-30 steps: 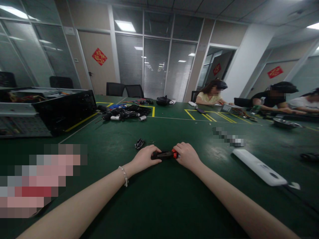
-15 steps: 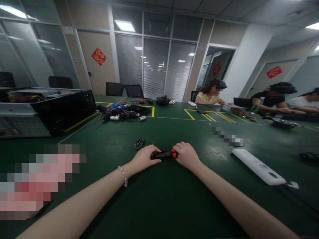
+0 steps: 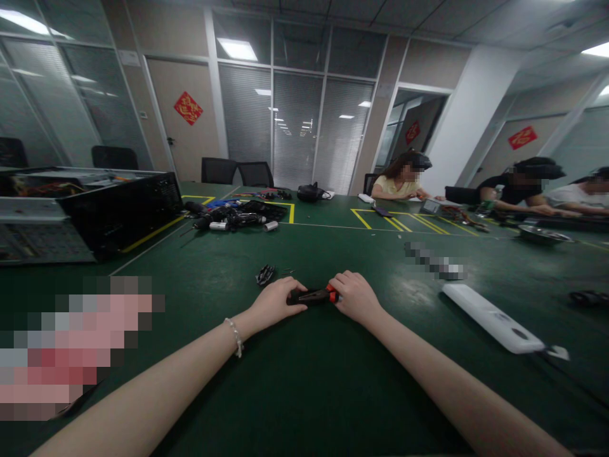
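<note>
My left hand [image 3: 273, 301] is closed, its thumb and fingers pinching the black end of a black-and-red hand tool that looks like a pair of pliers [image 3: 314, 297]. At the tool's red-marked end, my right hand [image 3: 356, 297] is wrapped round it, hiding most of the grip. The tool lies crosswise between both hands, low over the green table [image 3: 304, 374]. Just beyond my left hand sits a small dark cluster of parts [image 3: 265, 275], with a few thin pin-like pieces [image 3: 289, 271] beside it.
An open computer case [image 3: 118, 216] stands at left. Tools and cables [image 3: 233, 216] are heaped at the back. A white power strip [image 3: 495, 320] lies to the right, near a metal bowl [image 3: 543, 235]. Several people sit along the far right side. A blurred patch covers the lower left.
Both hands keep the same hold on the pliers. The view has shifted very slightly; nothing else visibly differs.
</note>
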{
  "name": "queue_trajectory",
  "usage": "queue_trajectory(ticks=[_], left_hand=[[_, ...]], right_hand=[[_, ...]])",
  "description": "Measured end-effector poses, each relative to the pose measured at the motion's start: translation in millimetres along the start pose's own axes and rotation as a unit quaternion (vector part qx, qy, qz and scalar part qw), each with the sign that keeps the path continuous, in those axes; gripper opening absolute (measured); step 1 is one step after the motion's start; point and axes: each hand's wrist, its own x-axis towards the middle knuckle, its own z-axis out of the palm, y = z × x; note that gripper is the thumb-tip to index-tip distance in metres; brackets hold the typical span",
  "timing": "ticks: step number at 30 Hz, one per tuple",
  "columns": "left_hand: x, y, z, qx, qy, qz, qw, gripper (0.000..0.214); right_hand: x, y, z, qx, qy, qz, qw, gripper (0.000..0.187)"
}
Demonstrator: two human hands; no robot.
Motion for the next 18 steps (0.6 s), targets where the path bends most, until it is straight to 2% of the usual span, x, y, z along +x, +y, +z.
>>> queue_trajectory(ticks=[18], left_hand=[[-0.3, 1.5, -0.8, -0.003, 0.003, 0.0, 1.0, 0.031]], right_hand=[[0.4, 0.2, 1.0, 0.006, -0.005, -0.002, 1.0, 0.019]])
